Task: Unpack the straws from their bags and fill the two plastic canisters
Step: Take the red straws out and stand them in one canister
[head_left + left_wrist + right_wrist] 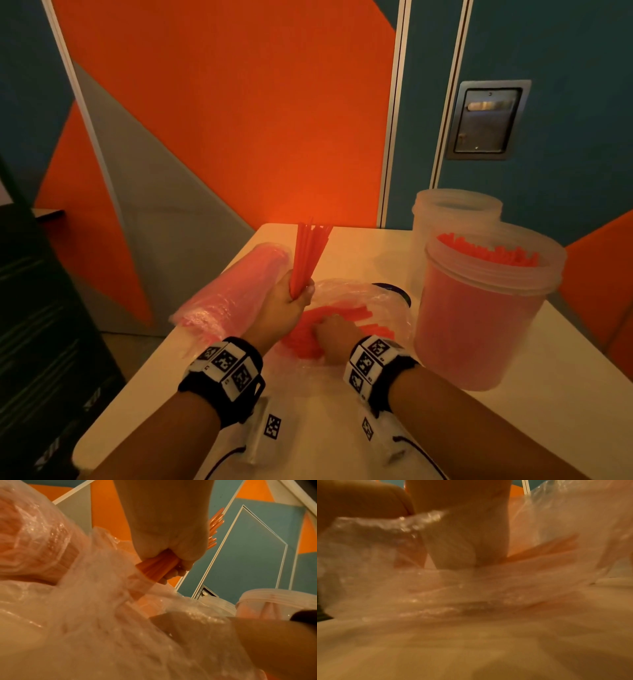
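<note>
My left hand (291, 305) grips a bunch of red straws (308, 253) upright, their tips fanning out above the table; the left wrist view shows the fingers (176, 566) wrapped round the bunch (157, 566). My right hand (334, 337) is down in the open clear bag (383, 298), fingers curled into the loose straws (346, 313) lying there. In the right wrist view the hand (458, 545) presses among straws (547, 555) under crinkled plastic. The near canister (479, 325) is packed with straws. Behind it the far canister (452, 212) looks empty.
A sealed bag of straws (236, 287) lies at the table's left edge, just left of my left hand. The white table (342, 428) ends close behind the canisters, against an orange and blue wall. A dark round mark (394, 291) shows under the open bag.
</note>
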### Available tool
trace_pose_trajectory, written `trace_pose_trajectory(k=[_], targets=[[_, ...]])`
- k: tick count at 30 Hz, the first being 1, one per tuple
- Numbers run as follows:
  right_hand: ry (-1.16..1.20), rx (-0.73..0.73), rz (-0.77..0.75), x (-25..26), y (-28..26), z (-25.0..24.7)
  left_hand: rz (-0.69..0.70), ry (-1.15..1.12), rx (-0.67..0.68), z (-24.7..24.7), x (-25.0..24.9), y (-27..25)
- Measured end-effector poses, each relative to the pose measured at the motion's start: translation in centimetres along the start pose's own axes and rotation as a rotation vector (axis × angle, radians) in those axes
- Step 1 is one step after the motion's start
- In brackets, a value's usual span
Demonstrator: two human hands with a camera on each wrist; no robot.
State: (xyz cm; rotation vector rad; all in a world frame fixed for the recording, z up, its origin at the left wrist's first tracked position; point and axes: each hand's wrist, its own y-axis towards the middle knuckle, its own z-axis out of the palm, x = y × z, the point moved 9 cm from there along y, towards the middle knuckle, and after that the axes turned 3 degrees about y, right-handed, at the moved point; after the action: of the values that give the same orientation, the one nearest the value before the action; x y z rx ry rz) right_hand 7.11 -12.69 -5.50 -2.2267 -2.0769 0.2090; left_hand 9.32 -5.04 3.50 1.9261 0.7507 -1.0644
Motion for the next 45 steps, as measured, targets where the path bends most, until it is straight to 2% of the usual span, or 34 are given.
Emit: trace_pose_trajectory(k=[6,12,17,21,23,26,28,31,34,41,45], targets=[[0.056,-0.007,0.007,-1.5,-0.8,-0.1,-0.012,0.049,0.026,-0.1,0.0,-0.2],[0.195,-0.013,-0.015,-2.8,-1.4,-0.2,-0.018,0.030,-0.018,-0.9,-0.1,0.3],[0.442,-0.212,-0.096,-3.6,-3.3,-3.7,-0.006,0.028,-0.066,-2.0,0.1,0.8],[0.565,-0.247,-0.144,-4.5,-2.6,-4.4,0.010,0.014,-0.114,-2.5,-0.2,1.3],[0.685,-0.266,-0.139,-5.1,-2.5,-4.4,0.012,-0.066,-0.185,-3.0,-0.3,1.5],[0.950,-0.394,-0.046,-7.1,-3.3,-5.7,-0.001,-0.167,-0.302,-4.2,0.0,1.5],[1.128,-0.482,0.017,-8.3,-3.6,-6.5,-0.022,-0.105,-0.268,-4.0,0.7,1.7],[1.327,-0.591,0.096,-9.4,-3.3,-7.9,-0.015,0.086,-0.143,-2.5,1.0,2.2],[1.477,-0.698,0.094,-9.3,-3.6,-10.3,0.038,0.139,-0.142,-1.7,-0.8,2.9],[1.889,-0.895,-0.030,-8.0,-6.9,-14.8,0.134,-0.068,-0.214,0.8,-6.4,2.9],[1.899,-0.896,-0.037,-7.5,-9.9,-14.7,0.158,-0.218,-0.160,4.5,-8.1,0.5]])
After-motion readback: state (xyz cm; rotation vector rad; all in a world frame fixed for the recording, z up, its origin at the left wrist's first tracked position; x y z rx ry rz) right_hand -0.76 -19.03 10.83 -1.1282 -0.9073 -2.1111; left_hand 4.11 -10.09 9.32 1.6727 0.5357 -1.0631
